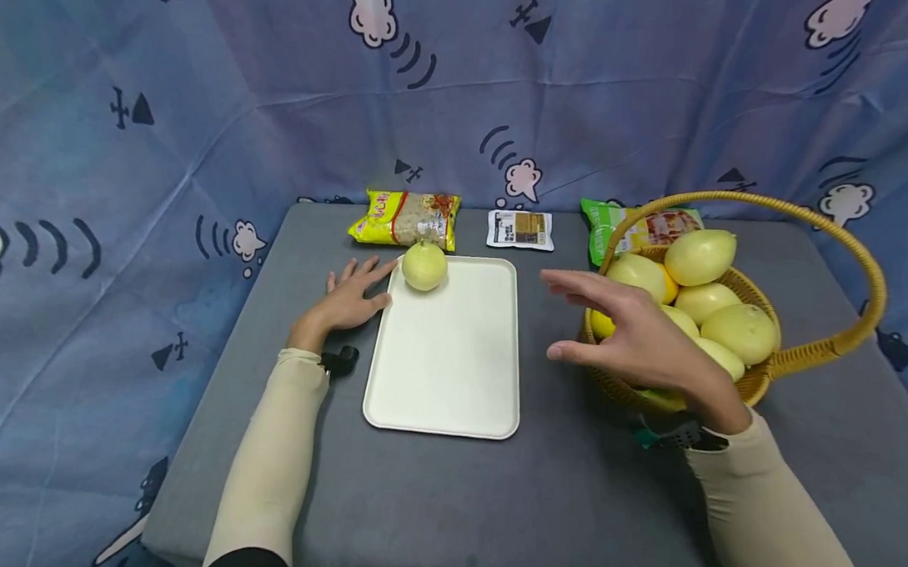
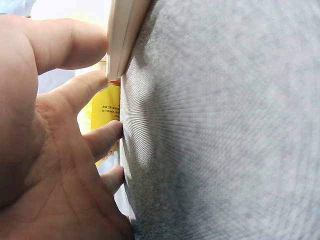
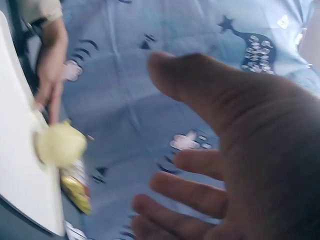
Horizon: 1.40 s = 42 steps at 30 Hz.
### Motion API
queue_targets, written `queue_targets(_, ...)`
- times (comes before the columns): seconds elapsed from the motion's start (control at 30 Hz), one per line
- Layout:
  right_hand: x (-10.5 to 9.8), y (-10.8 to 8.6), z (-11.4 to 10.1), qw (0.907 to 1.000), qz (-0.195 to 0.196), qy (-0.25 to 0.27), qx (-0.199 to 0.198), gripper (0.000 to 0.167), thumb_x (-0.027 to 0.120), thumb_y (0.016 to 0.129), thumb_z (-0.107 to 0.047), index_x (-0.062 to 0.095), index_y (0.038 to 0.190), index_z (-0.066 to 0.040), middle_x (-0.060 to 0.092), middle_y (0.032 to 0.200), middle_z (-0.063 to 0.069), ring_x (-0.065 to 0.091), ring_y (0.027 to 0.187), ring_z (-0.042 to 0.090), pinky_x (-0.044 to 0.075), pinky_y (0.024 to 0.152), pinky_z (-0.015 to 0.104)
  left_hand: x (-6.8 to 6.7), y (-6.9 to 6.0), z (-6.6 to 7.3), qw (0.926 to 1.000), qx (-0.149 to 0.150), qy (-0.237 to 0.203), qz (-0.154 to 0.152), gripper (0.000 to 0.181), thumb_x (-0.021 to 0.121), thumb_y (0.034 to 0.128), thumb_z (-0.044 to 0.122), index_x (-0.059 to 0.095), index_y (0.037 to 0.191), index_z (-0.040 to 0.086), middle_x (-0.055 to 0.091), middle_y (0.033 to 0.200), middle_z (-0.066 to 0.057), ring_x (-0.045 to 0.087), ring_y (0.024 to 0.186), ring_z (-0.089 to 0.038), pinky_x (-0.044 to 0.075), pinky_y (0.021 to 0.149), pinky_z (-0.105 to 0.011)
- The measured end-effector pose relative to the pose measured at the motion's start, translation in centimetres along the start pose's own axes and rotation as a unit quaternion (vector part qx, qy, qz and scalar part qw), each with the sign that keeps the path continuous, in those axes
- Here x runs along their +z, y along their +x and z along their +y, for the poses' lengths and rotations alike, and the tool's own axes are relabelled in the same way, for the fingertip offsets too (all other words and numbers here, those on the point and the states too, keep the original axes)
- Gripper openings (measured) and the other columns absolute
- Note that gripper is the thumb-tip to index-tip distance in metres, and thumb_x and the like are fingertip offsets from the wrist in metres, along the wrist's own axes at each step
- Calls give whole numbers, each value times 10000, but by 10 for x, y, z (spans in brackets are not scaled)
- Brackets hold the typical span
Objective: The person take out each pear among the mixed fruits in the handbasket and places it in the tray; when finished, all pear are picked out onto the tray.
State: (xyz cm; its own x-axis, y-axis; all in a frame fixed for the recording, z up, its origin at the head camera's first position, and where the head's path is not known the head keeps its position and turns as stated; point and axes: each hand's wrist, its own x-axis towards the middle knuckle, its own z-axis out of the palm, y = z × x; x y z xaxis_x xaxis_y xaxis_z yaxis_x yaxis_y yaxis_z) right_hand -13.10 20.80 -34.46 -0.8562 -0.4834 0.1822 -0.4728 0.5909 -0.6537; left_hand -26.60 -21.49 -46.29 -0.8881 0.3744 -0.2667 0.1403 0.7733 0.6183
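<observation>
A round, pale yellow-green fruit point(image 1: 425, 266) with a short stem sits at the far left corner of a white tray point(image 1: 449, 359). My left hand point(image 1: 349, 300) lies with spread fingers at the tray's left edge; in the left wrist view its thumb and index finger touch the rim, and other fingertips rest on the grey cloth. Fingers extended and holding nothing, my right hand point(image 1: 636, 331) hovers between the tray and a yellow woven basket point(image 1: 758, 294), hiding part of it. Several similar pale fruits point(image 1: 739, 334) fill the basket, with some brighter yellow ones among them.
Behind the tray lie a yellow food packet point(image 1: 402, 218) and a small white packet point(image 1: 520, 229). A green packet point(image 1: 598, 228) is partly behind the basket. The basket's tall handle point(image 1: 835, 228) arches out to the right. Blue patterned cloth point(image 1: 447, 83) hangs behind the grey-covered table point(image 1: 462, 508).
</observation>
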Motion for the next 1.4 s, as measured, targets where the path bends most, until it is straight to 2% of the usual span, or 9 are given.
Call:
queue_targets(0.17, -40, -25, 0, 9991, 23, -403, 163, 771, 954, 876, -211, 623, 1572, -246, 662, 1544, 39, 688, 1340, 261, 415, 1046, 23, 1, 2, -4, 10000, -38, -20, 21, 707, 540, 1131, 377, 223, 1763, 394, 46, 1862, -120, -145, 1694, -470, -220, 1275, -722)
queue_targets(0.3, -65, -40, 5, 9945, 83, -973, 374, 691, 933, 901, -220, 660, 1536, -228, 709, 1467, 76, 701, 1249, 204, 401, 962, -8, 1, 1, -3, 10000, -4, 40, 11, 710, 537, 1134, 368, 219, 1769, 367, 41, 1863, -122, -148, 1694, -466, -221, 1277, -716)
queue_targets(0.47, -85, -49, 11, 9851, 236, -1331, 1066, 661, 913, 927, -287, 666, 1523, -138, 702, 1451, 196, 689, 1279, 461, 514, 926, 111, 2, 2, -1, 9999, 24, 161, 11, 697, 519, 1150, 367, 206, 1773, 353, 37, 1864, -117, -146, 1698, -455, -207, 1282, -721)
queue_targets(0.5, -87, -49, 12, 9835, 267, -1307, 1226, 670, 909, 932, -292, 658, 1530, -124, 689, 1463, 218, 674, 1292, 505, 549, 951, 196, 3, 2, -1, 9999, 28, 166, 12, 695, 515, 1152, 370, 205, 1774, 349, 34, 1864, -117, -148, 1697, -455, -206, 1281, -724)
queue_targets(0.57, -90, -49, 16, 9805, 342, -1286, 1443, 679, 904, 938, -295, 648, 1536, -101, 669, 1480, 247, 657, 1300, 533, 554, 962, 223, 3, 2, 0, 9999, 28, 165, 7, 693, 514, 1153, 367, 207, 1774, 346, 34, 1863, -121, -148, 1696, -459, -205, 1279, -728)
queue_targets(0.7, -93, -44, 24, 9744, 384, -1393, 1721, 697, 874, 962, -365, 629, 1553, -90, 651, 1489, 288, 664, 1284, 548, 563, 998, 562, 2, 0, 0, 9999, 23, 164, -5, 700, 519, 1151, 360, 203, 1776, 336, 31, 1863, -127, -149, 1695, -466, -204, 1275, -736)
queue_targets(0.77, -93, -41, 29, 9720, 354, -1448, 1817, 708, 856, 969, -418, 625, 1557, -98, 665, 1472, 291, 679, 1274, 538, 530, 984, 658, 1, 0, 0, 9998, 12, 176, -13, 706, 522, 1150, 356, 199, 1777, 333, 29, 1862, -130, -150, 1694, -468, -205, 1274, -738)
queue_targets(1.1, -89, -24, 46, 9682, -271, -1106, 2228, 795, 760, 996, -586, 532, 1642, -182, 561, 1571, 287, 640, 1339, 545, 521, 1062, 725, 1, 0, -7, 9997, 236, -40, 46, 702, 535, 1138, 397, 228, 1769, 359, 43, 1856, -165, -152, 1682, -506, -217, 1253, -760)
queue_targets(1.4, -73, -11, 53, 9672, -238, -1271, 2187, 833, 797, 981, -556, 539, 1606, -69, 620, 1474, 327, 663, 1245, 545, 550, 997, 702, 3, 5, -10, 9999, 113, 15, -2, 702, 523, 1138, 376, 217, 1770, 359, 30, 1863, -126, -155, 1694, -466, -220, 1272, -726)
